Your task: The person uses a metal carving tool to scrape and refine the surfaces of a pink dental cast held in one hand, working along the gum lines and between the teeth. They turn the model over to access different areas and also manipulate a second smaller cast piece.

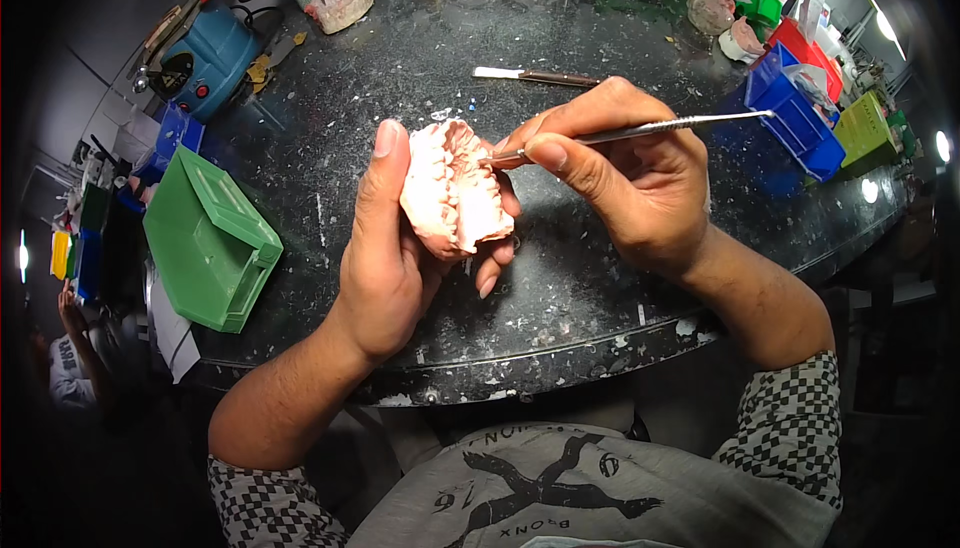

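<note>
My left hand (385, 248) holds a pale pink plaster dental cast (455, 193) with rows of teeth, thumb along its left side and fingers under it. My right hand (625, 173) pinches a thin metal carving instrument (660, 129) like a pen. Its tip touches the right side of the cast near the teeth. Both hands hover above the dark speckled worktop (570, 288).
A green plastic box (210, 238) lies at the left. A blue machine (205, 58) stands far left. A knife-like spatula (535, 76) rests behind my hands. Blue, red and green bins (795, 108) line the right edge. White tubs and other casts (340, 3) sit at the back.
</note>
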A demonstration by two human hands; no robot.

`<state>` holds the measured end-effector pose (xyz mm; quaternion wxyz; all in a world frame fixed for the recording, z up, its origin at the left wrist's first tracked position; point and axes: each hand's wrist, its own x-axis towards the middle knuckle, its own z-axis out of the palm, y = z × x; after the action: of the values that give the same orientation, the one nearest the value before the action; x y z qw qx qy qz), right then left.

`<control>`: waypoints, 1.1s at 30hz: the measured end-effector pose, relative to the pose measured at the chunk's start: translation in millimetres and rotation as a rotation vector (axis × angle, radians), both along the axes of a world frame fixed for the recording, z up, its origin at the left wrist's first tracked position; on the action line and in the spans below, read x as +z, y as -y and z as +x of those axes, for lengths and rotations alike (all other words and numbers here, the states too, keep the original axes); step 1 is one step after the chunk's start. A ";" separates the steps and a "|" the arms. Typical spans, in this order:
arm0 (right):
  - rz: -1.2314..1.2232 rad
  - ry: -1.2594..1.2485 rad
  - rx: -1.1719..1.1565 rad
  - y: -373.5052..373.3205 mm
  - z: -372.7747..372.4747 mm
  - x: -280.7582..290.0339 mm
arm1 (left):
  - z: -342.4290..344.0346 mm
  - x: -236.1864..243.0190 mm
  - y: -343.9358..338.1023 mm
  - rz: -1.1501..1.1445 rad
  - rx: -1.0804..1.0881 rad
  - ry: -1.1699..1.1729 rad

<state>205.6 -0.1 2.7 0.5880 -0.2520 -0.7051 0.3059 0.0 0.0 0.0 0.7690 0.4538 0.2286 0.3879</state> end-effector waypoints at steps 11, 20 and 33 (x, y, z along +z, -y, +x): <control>0.015 0.008 0.038 3.6 -3.1 -3.8 | -1.0 7.4 7.6 -0.019 0.061 -0.122; 0.065 -0.229 0.094 2.3 -3.6 4.8 | 8.0 17.1 8.2 -0.051 0.028 0.183; 0.225 0.092 -0.022 3.1 0.9 5.0 | 9.4 17.9 7.5 -0.118 0.155 0.201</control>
<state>206.6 -3.2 7.8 0.5829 -0.2057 -0.7584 0.2065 9.4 -7.5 17.9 0.7810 0.3478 0.2072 0.4756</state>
